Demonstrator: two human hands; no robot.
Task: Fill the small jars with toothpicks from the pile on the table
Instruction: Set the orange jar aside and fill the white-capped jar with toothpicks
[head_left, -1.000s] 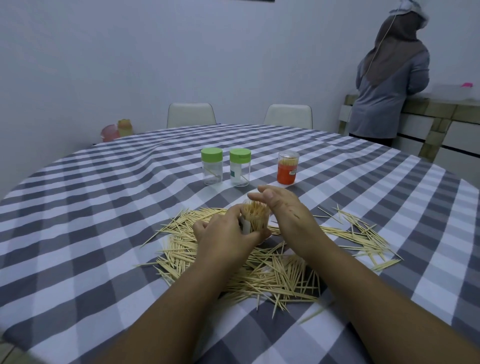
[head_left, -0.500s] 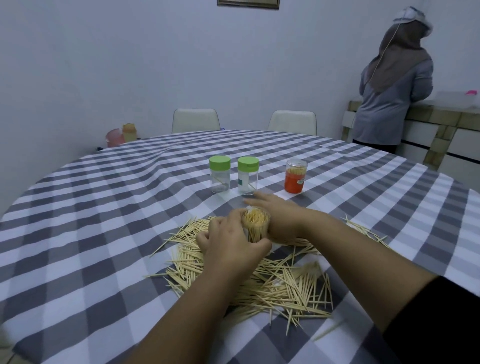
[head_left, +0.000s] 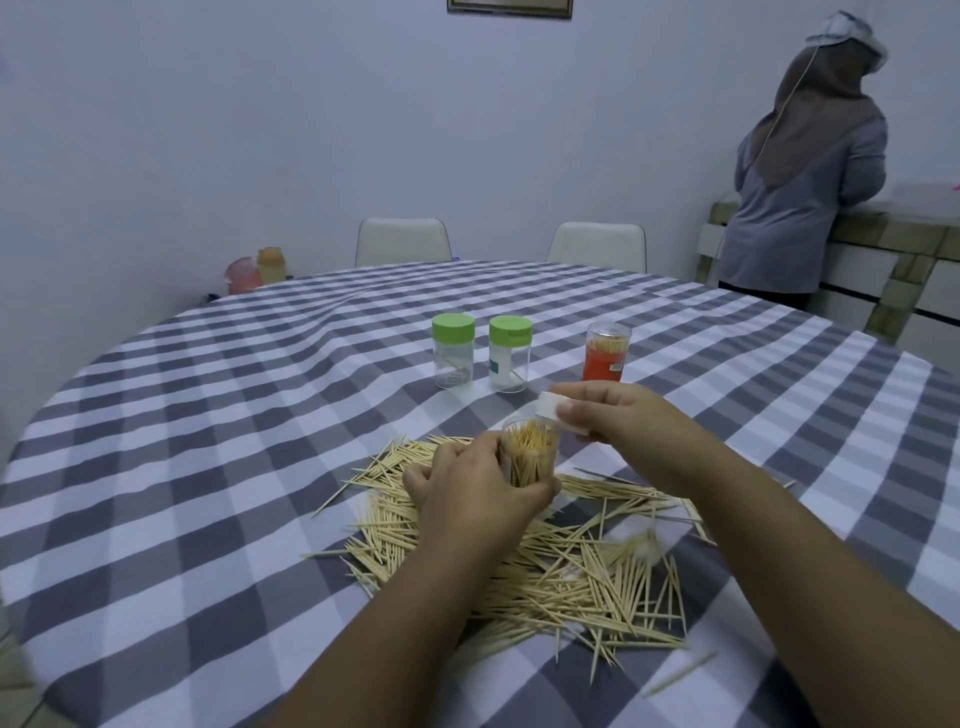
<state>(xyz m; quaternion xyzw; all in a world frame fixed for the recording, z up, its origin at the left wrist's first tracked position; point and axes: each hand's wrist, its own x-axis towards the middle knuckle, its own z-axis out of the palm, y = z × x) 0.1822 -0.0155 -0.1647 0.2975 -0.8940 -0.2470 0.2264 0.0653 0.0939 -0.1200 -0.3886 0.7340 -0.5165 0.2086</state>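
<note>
My left hand (head_left: 467, 493) grips a small clear jar (head_left: 531, 449) packed with upright toothpicks, held over the pile of toothpicks (head_left: 545, 551) on the checked table (head_left: 208, 467). My right hand (head_left: 618, 415) pinches a white lid (head_left: 556, 410) just above and to the right of the jar's open mouth. Behind stand two nearly empty clear jars with green lids (head_left: 453, 357) (head_left: 509, 361) and a clear-lidded jar with an orange label (head_left: 607, 353), full of toothpicks.
Two white chairs (head_left: 404, 241) (head_left: 597, 247) stand at the table's far side. A person (head_left: 810, 171) stands with their back turned at a counter on the right. Pink and orange containers (head_left: 254, 271) sit by the wall at the left. A stray toothpick (head_left: 680, 673) lies near the front.
My right hand left the side of the jar and now holds a white lid beside its mouth. The left hand keeps its grip on the filled jar.
</note>
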